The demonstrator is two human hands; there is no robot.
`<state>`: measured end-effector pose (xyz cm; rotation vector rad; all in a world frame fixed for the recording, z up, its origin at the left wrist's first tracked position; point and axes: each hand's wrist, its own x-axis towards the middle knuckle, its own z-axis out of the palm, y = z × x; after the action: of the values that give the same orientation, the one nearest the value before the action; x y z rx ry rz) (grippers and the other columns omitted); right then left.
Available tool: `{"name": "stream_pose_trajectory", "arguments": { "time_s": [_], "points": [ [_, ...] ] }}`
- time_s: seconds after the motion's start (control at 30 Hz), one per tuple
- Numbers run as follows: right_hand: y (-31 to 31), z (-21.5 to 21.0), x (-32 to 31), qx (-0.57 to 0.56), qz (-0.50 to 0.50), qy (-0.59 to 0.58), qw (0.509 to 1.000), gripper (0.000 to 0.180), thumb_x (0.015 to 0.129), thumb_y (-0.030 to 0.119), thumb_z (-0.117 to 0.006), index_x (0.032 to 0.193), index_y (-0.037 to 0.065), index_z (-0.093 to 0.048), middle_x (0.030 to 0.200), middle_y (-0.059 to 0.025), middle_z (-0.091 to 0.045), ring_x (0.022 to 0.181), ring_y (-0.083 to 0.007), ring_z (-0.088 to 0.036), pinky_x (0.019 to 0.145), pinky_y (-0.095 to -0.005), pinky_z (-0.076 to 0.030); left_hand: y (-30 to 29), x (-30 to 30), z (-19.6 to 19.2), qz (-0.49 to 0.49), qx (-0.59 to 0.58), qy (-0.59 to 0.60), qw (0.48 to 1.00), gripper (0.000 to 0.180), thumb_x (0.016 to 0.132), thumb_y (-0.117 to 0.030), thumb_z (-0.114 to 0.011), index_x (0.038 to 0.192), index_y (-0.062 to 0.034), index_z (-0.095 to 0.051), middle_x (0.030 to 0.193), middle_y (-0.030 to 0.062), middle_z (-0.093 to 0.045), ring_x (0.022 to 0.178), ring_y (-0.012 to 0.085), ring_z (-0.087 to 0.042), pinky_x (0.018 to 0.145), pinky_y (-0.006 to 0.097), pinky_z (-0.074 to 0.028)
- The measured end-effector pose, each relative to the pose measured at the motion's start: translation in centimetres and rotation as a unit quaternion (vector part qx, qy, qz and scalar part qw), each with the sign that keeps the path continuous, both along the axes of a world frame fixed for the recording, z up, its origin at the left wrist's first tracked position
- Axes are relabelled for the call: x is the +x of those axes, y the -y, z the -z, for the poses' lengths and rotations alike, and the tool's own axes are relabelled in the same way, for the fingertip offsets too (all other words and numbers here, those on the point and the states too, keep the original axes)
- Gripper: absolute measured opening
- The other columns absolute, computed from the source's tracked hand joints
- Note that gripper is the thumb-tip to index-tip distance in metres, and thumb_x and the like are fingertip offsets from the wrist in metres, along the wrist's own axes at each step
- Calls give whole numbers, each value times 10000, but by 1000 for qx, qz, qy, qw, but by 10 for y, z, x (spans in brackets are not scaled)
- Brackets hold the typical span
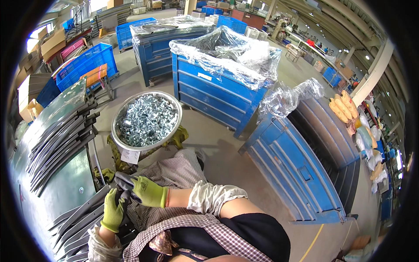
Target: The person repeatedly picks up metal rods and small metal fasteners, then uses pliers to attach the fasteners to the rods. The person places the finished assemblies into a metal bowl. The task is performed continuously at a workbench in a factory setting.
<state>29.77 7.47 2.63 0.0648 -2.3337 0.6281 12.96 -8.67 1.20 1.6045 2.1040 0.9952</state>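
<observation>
My left hand [114,210], in a yellow-green glove with dark grey fingers, is closed at the near edge of the green table. Against it, my right hand [149,191] wears a matching glove, with its fingers bent and pressed together by the left thumb. What the two hands hold is hidden by the dark fingertips. Long black strips [83,212] lie beside and beneath the left hand. Beyond the hands, a round metal basin [178,123] is heaped with small shiny metal clips [146,120].
More black strips [59,144] are stacked across the green tabletop [72,174]. A paper tag [130,156] hangs at the basin's rim. Large blue bins [218,83] lined with clear plastic stand ahead, and an open blue bin [297,166] is at right. Checkered cloth [174,168] covers my lap.
</observation>
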Motion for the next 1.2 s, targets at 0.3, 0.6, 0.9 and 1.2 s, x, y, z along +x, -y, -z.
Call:
{"name": "stream_pose_trajectory", "arguments": {
  "time_s": [0.3, 0.6, 0.9, 1.2],
  "points": [
    [-7, -30, 16, 31, 22, 78, 996, 613, 840, 211, -608, 1393, -15, -468, 1485, -223, -393, 1182, -362, -520, 1019, -464, -372, -31, 43, -50, -88, 4, 406, 910, 264, 946, -289, -662, 824, -57, -632, 676, -33, -593, 608, 59, -537, 526, 200, -406],
    [-66, -93, 54, -154, -99, -91, 979, 360, 910, 182, -585, 1237, 33, -598, 1073, -182, -681, 801, -317, -669, 748, -400, -533, -59, 15, -47, -40, 75, 346, 934, 194, 978, -166, -586, 949, 17, -646, 835, 27, -649, 736, 99, -580, 676, 242, -471],
    [-128, -201, 130, -351, -600, -142, 705, 363, 935, 241, -566, 1199, -9, -574, 1086, -243, -636, 890, -297, -649, 740, -405, -553, -137, -38, -43, -24, -52, -125, 990, 251, 712, -45, -653, 954, -4, -707, 1027, 157, -678, 919, 358, -650, 822, 399, -516],
    [-220, -171, 166, -392, -475, -115, 780, 375, 897, 192, -603, 1216, -5, -576, 1047, -207, -645, 844, -268, -648, 699, -374, -549, -100, -138, 83, -43, -204, -248, 946, 200, 676, -164, -725, 845, -58, -709, 947, 116, -669, 865, 337, -634, 778, 426, -505]
  ]
}}
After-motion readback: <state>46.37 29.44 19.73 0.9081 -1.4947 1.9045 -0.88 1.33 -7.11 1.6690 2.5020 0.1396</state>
